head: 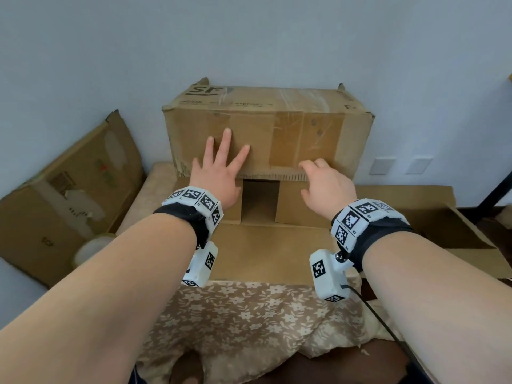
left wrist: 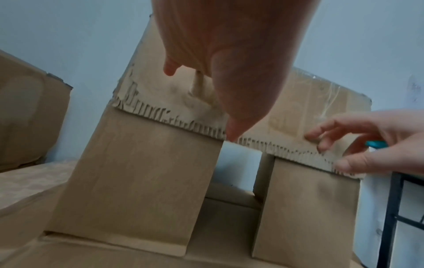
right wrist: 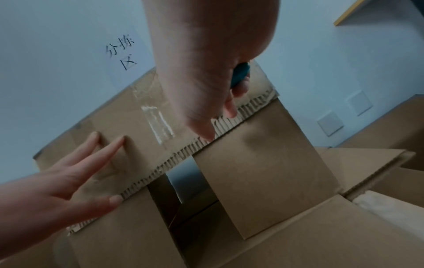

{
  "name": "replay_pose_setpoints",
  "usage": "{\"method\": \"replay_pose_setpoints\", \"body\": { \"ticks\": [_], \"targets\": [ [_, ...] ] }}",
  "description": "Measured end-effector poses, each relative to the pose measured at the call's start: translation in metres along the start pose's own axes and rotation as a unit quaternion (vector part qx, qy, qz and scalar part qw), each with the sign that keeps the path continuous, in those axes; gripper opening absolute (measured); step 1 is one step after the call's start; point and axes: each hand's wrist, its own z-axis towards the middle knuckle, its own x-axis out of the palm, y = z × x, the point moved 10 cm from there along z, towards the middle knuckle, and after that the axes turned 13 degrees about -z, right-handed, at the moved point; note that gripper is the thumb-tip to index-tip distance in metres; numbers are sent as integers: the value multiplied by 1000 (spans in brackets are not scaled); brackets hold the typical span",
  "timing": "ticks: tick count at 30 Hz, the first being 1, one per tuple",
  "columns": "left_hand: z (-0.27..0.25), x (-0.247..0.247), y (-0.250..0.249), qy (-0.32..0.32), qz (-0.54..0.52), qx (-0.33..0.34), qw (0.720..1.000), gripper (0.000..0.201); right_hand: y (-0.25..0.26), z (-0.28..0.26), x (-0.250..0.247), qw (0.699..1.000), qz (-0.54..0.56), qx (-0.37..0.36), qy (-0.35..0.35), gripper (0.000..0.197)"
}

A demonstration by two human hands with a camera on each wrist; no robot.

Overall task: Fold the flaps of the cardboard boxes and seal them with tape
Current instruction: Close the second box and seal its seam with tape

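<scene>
A worn cardboard box [head: 291, 134] with old clear tape and an SF logo stands before me. Its large flap [left wrist: 183, 101] has a ragged corrugated edge that overlaps two smaller flaps, the left one [head: 232, 212] and the right one [head: 302, 209], with a dark gap between them. A fourth flap [head: 263, 250] lies flat towards me. My left hand [head: 221, 162] presses the large flap with straight, spread fingers. My right hand [head: 324, 184] is curled, fingertips on the ragged edge, and holds a small teal object [right wrist: 241, 72] in its palm. A pale tape roll [head: 88, 250] lies at the left.
Another worn box [head: 69, 189] leans at the left. An open box [head: 443, 217] lies at the right. All rest on a floral cloth [head: 249, 314]. The wall is close behind. A black frame [head: 496, 189] stands far right; a cable [head: 388, 328] trails from my right wrist.
</scene>
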Motion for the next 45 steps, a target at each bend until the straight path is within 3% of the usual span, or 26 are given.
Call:
{"method": "replay_pose_setpoints", "body": {
  "ticks": [6,9,18,24,31,38,41,45],
  "targets": [
    [7,13,-8,-51,26,18,998,93,-11,10,18,999,17,32,-16,55],
    [-3,24,-14,-44,6,20,999,87,-10,5,26,999,15,24,-21,59],
    [-64,131,-18,215,-27,13,976,114,-4,-17,46,999,17,26,-14,72],
    [-79,146,-26,245,41,52,967,120,-2,-21,45,1000,11,23,-10,73],
    [-74,118,-38,186,34,96,977,96,-2,-24,39,1000,8,12,-7,72],
    [-49,32,-34,-45,61,81,994,104,-4,-29,18,999,21,-2,-27,66],
    [-40,10,-26,-97,48,35,994,113,-12,-32,15,1000,20,2,-10,76],
    [-35,-2,7,-128,-34,-104,986,126,-32,-40,20,998,8,56,14,77]
  ]
}}
